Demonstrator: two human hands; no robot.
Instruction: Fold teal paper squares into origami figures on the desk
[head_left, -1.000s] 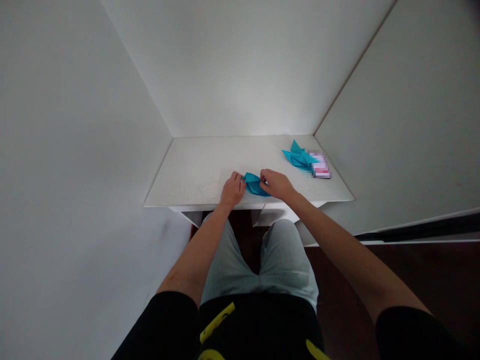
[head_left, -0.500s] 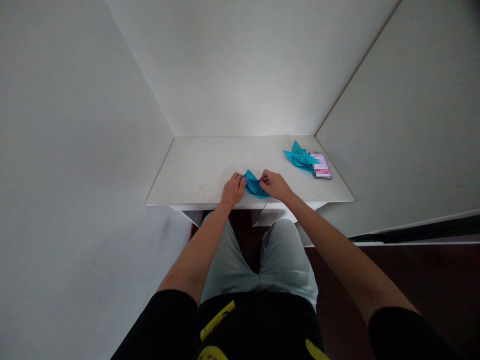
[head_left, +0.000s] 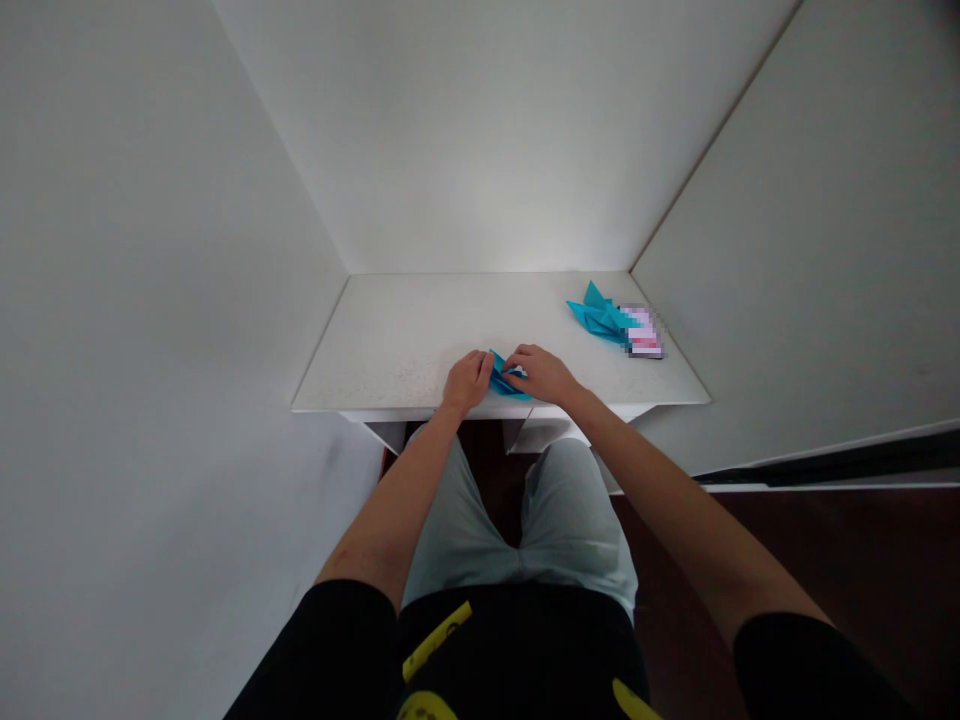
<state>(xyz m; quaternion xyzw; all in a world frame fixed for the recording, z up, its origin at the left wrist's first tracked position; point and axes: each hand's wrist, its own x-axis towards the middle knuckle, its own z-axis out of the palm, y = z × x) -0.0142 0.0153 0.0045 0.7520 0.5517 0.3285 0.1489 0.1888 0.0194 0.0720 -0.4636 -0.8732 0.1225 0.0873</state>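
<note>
Lying between the two hands, close to the front edge of a white desk (head_left: 405, 320), is a creased piece of blue paper (head_left: 508, 384), partly covered by fingers at either end. Its full outline cannot be established. The left hand (head_left: 468, 381) is at the paper's left end, fingers bent and drawn together, with the thumb side closed on that end. The right hand (head_left: 541, 373) reaches over the right part, thumb and forefinger curved toward each other at the paper's surface; whether their tips meet on a fold cannot be told.

Farther back on the desk, toward the right, stands a folded blue paper figure (head_left: 596, 318) with pointed ends, one point rising upright. Directly at its right side is a flat rectangular item (head_left: 645, 345), its face pixelated and unreadable; the figure's right end overlaps it in view. Pale walls (head_left: 480, 150) enclose the desk at the back and both sides. Below the front edge are the person's light blue jeans (head_left: 574, 540), a black top (head_left: 525, 640) with yellow print, and a dark reddish floor (head_left: 825, 560) to the right.
</note>
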